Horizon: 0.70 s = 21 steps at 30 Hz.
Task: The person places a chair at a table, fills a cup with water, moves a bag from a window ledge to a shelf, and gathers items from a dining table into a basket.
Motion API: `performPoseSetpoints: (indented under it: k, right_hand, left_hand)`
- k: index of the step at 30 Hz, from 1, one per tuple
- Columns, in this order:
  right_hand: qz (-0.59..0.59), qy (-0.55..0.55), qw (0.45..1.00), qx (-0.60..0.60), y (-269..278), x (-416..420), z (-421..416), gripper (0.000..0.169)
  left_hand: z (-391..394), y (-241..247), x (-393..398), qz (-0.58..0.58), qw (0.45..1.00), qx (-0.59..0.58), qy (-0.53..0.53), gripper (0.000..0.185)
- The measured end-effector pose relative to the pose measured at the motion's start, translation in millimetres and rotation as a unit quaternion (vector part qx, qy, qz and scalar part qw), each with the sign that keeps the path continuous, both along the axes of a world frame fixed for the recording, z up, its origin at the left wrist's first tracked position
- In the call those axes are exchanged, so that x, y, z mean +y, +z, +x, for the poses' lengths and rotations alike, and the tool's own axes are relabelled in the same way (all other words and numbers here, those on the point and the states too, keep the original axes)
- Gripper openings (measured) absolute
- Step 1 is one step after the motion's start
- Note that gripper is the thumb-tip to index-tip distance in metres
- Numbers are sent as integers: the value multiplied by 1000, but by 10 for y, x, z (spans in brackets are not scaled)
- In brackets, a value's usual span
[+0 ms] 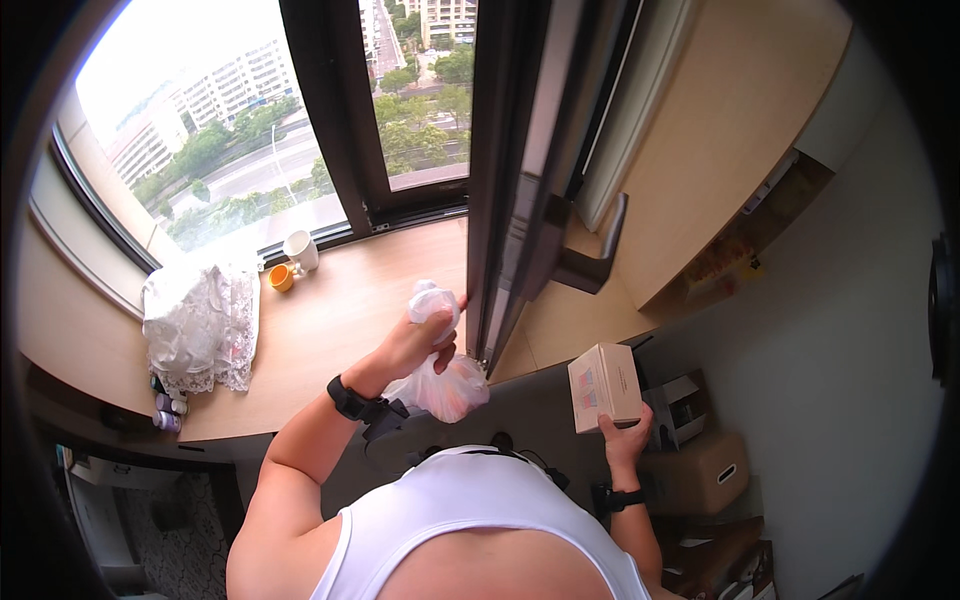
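Observation:
My left hand (424, 341) grips the gathered neck of a thin white plastic bag (450, 390) with pinkish contents showing through. The bag hangs at the front edge of a wooden windowsill counter (352, 330), close to the lower corner of an open window sash (499, 225). Off to the right, my right hand (628, 439) holds a beige cardboard box (606, 386) by its lower end. Pink pictures and small print mark the box's faces. What the bag holds cannot be made out.
A white lace cloth (199, 322) is heaped on the counter's left, beside several small bottles (169, 412). An orange cup (281, 277) and a white mug (301, 250) stand by the window. The sash's handle (600, 255) juts out. Lower right is a brown storage box (697, 472).

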State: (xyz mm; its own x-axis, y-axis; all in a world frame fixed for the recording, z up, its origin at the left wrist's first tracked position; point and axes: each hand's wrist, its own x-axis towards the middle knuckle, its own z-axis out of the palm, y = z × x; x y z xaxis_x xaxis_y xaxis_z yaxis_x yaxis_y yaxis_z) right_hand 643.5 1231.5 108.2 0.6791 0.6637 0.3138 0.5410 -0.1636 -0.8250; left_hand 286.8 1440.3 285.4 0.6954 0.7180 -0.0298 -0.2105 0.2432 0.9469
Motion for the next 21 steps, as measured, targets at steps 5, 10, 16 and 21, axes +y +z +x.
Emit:
performPoseSetpoints:
  k: [5,10,16,21]
  right_hand:
    - [11,-17,999,28,-201,-319,30,69]
    - [40,-51,989,136,-307,-629,-29,75]
    - [40,-93,983,153,-378,-1045,-90,75]
    - [9,-105,985,136,-227,-1322,-245,75]
  left_hand:
    - [389,-3,-180,22,995,-1,-100,30]
    - [851,-122,-307,51,986,11,-158,42]
    - [1298,-185,-406,61,979,3,-197,40]
    - [1270,-68,-261,80,983,-38,-158,62]
